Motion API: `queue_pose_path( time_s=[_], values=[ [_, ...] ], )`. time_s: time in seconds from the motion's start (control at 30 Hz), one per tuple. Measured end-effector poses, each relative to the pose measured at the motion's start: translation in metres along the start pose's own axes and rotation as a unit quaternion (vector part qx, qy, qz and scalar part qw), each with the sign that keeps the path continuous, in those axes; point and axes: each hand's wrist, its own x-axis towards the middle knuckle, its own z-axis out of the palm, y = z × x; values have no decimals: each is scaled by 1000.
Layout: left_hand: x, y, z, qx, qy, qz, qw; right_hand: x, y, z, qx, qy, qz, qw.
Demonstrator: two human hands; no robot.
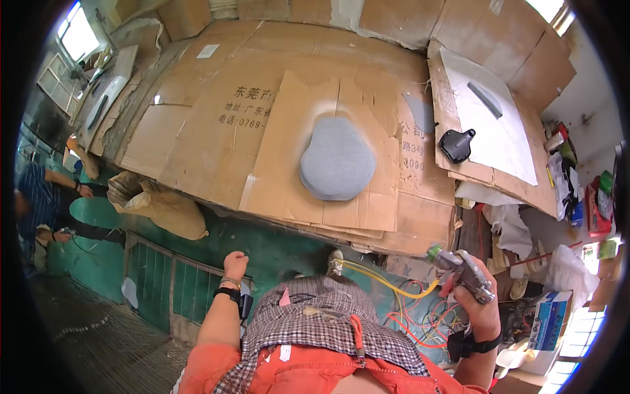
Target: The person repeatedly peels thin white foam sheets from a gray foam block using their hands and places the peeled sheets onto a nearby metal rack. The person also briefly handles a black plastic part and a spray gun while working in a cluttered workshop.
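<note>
A spray gun [459, 276] with a green front end is in my right hand [482, 299], its fingers wrapped round the body. From the gun a yellow hose [394, 287] runs back toward my waist. My left hand [236, 265] is closed in a loose fist off the near edge of the table, with nothing visible in it. Ahead of both hands lies a grey, pear-shaped flat piece [338, 159], resting on a cardboard sheet [279, 154]. A pale haze of grey marks the cardboard around its upper edge. Neither hand touches it.
At the right, a white sheet [505, 141] on cardboard bears a black bottle-shaped object [457, 145] and a dark strip [485, 100]. Brown paper bag [164, 207] stands left of the table. Red and yellow hoses [426, 322] tangle below right. Another person [42, 190] is at far left.
</note>
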Motion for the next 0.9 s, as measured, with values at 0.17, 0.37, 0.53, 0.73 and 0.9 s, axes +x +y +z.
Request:
queue_pose_path(
  time_s=[0.17, 0.37, 0.53, 0.73, 0.9],
  values=[
    [10, 29, 24, -59, -22, 44, 997, 8, -9, 19, 18, 30, -46, 998],
    [-9, 77, 20, -121, -57, 46, 990, -9, -12, -14, -36, 62, -16, 997],
    [-20, 95, 21, -132, -54, 48, 989, -14, -15, -15, 3, -31, 22, 999],
    [-17, 89, 30, -83, -35, 85, 992, 19, -12, 8, 26, 23, -49, 998],
    [-24, 98, 28, -108, -44, 75, 990, 16, -10, -8, -9, 70, -55, 996]
  ],
)
